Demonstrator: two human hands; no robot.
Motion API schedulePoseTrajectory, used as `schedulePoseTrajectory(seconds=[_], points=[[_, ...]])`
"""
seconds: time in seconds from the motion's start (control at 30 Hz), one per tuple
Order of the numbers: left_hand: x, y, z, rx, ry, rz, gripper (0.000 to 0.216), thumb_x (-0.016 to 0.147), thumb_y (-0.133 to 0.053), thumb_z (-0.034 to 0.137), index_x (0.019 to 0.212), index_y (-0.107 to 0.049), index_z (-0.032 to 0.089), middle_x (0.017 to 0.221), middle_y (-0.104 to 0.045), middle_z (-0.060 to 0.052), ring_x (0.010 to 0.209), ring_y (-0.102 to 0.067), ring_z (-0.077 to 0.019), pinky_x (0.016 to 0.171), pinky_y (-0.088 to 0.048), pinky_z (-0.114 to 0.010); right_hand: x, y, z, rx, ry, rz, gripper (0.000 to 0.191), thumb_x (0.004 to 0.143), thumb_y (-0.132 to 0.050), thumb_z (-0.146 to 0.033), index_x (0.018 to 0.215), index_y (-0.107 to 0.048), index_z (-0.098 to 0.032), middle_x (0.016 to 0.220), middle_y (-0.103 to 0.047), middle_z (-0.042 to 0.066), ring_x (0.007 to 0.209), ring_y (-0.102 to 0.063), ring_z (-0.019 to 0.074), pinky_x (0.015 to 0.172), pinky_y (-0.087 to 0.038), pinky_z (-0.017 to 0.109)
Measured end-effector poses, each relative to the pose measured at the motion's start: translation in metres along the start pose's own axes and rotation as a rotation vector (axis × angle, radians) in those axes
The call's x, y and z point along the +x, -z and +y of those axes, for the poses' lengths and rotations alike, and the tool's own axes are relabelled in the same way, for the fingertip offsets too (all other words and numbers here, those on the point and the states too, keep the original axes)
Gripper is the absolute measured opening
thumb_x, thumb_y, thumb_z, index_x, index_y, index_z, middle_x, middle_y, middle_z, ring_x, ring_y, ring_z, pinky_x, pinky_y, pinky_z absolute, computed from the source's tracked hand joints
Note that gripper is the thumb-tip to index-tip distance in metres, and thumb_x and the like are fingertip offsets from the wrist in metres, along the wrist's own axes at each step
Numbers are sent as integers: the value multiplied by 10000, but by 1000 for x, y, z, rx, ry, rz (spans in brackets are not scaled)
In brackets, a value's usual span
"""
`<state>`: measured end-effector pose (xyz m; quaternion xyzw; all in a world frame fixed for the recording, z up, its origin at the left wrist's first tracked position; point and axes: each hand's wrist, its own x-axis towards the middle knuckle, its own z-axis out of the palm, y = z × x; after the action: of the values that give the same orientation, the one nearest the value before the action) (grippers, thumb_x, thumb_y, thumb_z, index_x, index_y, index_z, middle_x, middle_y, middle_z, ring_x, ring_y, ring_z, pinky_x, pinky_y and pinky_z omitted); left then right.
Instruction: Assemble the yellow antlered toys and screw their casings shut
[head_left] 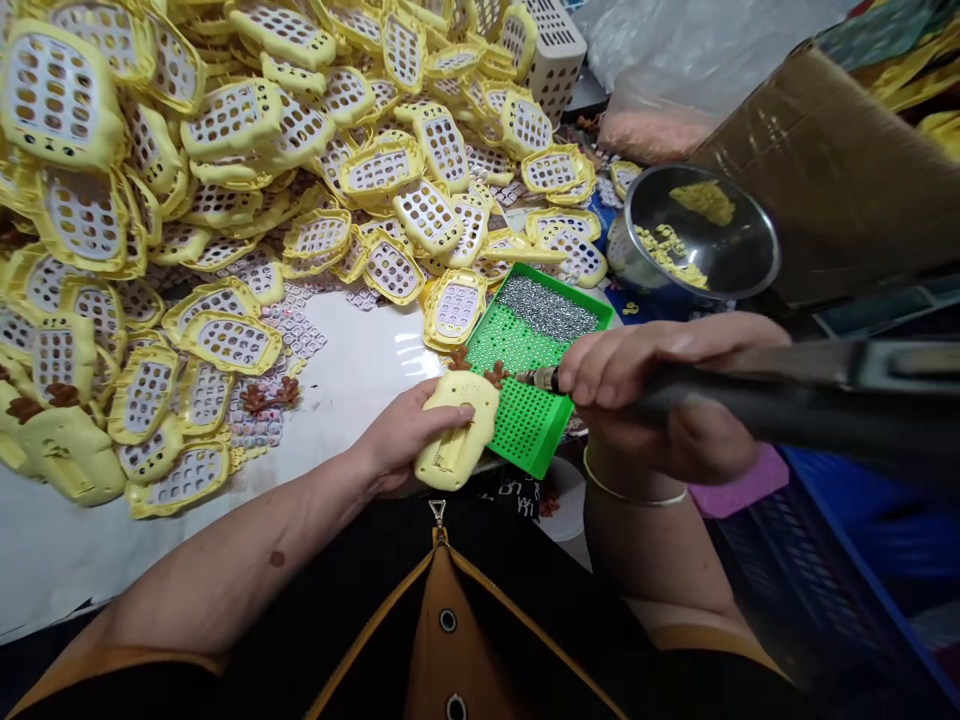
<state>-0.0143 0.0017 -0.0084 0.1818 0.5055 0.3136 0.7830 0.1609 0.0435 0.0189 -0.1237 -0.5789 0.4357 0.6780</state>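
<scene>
My left hand (409, 430) is closed around a pale yellow plastic toy casing (466, 440), thumb across its back, which faces up. Brown antler-shaped pieces (495, 374) stick out from the casing's far end. In my right hand (660, 390) is a dark power screwdriver (795, 390), its shaft pointing left. The screwdriver's tip lies close to the right antler; whether they touch I cannot tell. Under both, a green perforated tray (532, 420) holds a heap of small silver screws (551, 308) at its far end.
Many yellow shells with white perforated faces (375, 170) are piled at the left and back. Behind the tray, a steel bowl (739, 245) contains small yellow pieces. A cardboard box (817, 170) stands at right, above a blue crate (847, 600). Loose brown antlers (270, 395) lie on the white table (337, 375).
</scene>
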Motion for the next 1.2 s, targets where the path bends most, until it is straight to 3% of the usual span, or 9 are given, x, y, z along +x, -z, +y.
schedulePoseTrajectory(seconds=[0.17, 0.33, 0.63, 0.77, 0.9, 1.03, 1.2], points=[[0, 1, -1, -158, -121, 73, 457, 742, -698, 228, 1164, -524, 228, 977, -689, -53, 792, -664, -188, 723, -545, -341, -14, 20, 34, -113, -23, 132, 179, 750, -643, -301, 926, -628, -271, 521, -480, -60, 418, -465, 123, 420, -401, 286], [3, 2, -2, -159, -131, 71, 471, 757, -694, 236, 1192, -515, 226, 996, -685, -54, 795, -654, -171, 713, -546, -313, -23, 26, 45, -212, -121, 111, 201, 760, -647, -409, 936, -574, -342, 540, -459, -71, 423, -446, 121, 445, -389, 286], [0, 1, -1, -201, -114, 54, 437, 782, -681, 236, 1182, -507, 225, 1027, -668, -63, 830, -652, -168, 748, -548, -321, -29, 36, 57, -177, -146, 87, 203, 770, -649, -317, 969, -619, -296, 590, -506, -55, 478, -488, 123, 476, -423, 295], [-2, 2, -1, -227, -140, 26, 457, 744, -696, 136, 1157, -512, 200, 1062, -669, -74, 849, -661, -183, 773, -557, -339, -25, 26, 41, -154, -94, 114, 206, 761, -637, -281, 966, -633, -290, 577, -523, -52, 474, -495, 127, 474, -437, 298], [-2, -1, -1, -257, -216, 98, 453, 725, -686, 78, 1129, -508, 174, 1022, -685, -69, 830, -665, -179, 786, -561, -344, -19, 3, -1, -132, -73, 176, 166, 754, -621, -316, 914, -647, -277, 530, -505, -49, 443, -488, 134, 467, -464, 319], [-1, -5, -3, -291, -261, 150, 453, 712, -696, 72, 1108, -510, 187, 954, -692, -38, 789, -662, -164, 806, -555, -358, -23, -15, -31, -10, -65, 34, 227, 778, -581, -302, 967, -651, -197, 537, -517, -33, 437, -516, 137, 427, -467, 320], [-1, -5, -6, -309, -271, 148, 459, 690, -721, 86, 1088, -526, 204, 921, -687, -18, 778, -661, -173, 845, -535, -395, -34, -23, -33, 58, -117, -38, 247, 788, -584, -275, 1009, -635, -176, 557, -537, -18, 474, -555, 145, 465, -497, 331]])
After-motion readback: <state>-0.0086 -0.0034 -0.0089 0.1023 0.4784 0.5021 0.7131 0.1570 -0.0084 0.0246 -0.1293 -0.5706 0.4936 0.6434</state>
